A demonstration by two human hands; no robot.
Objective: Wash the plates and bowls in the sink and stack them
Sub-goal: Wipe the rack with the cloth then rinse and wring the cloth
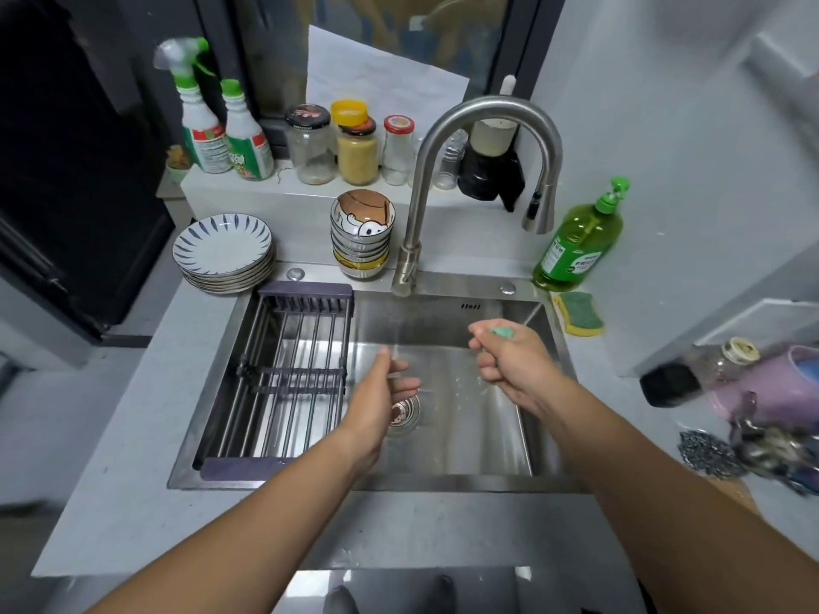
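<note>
Several white plates with blue leaf marks (223, 252) are stacked on the counter left of the steel sink (447, 480). A stack of patterned bowls (361, 234) stands behind the sink beside the tap (487, 121). My left hand (383, 392) hovers over the drain (405, 412) with fingers relaxed and holds nothing. My right hand (509, 361) is over the basin's right half, its fingers curled round a small green piece (503, 332), which is mostly hidden. No dishes lie in the basin.
A dark drying rack (283, 374) spans the sink's left half. A green soap bottle (576, 241) and a yellow-green sponge (578, 313) sit at the back right. Jars and spray bottles line the ledge. A purple mug (771, 387) and clutter lie on the right.
</note>
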